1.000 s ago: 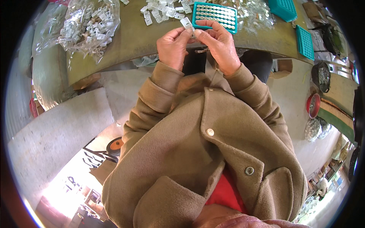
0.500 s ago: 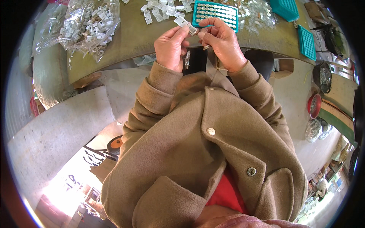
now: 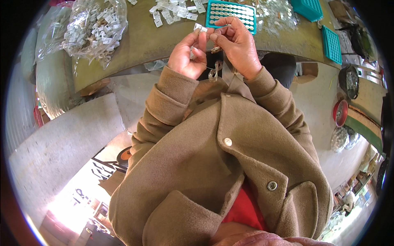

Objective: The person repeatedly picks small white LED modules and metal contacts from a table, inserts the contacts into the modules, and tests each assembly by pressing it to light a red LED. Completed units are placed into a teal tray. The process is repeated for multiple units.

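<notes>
Bag of clear film (image 3: 76,46), filled with small white plastic parts, lies at the left of the surface (image 3: 139,41). Loose white parts (image 3: 176,10) are scattered right of it. The left hand (image 3: 186,59) pinches one white plastic piece (image 3: 199,27) just above the surface's near edge. A pale thin loop (image 3: 213,74) hangs between the hands. The right hand (image 3: 241,46), thumb and forefinger nearly together, overlaps a teal tray (image 3: 254,25) of round pieces; its grip is unclear. Glossy clear bits (image 3: 278,18), then teal trays (image 3: 331,44), follow.
</notes>
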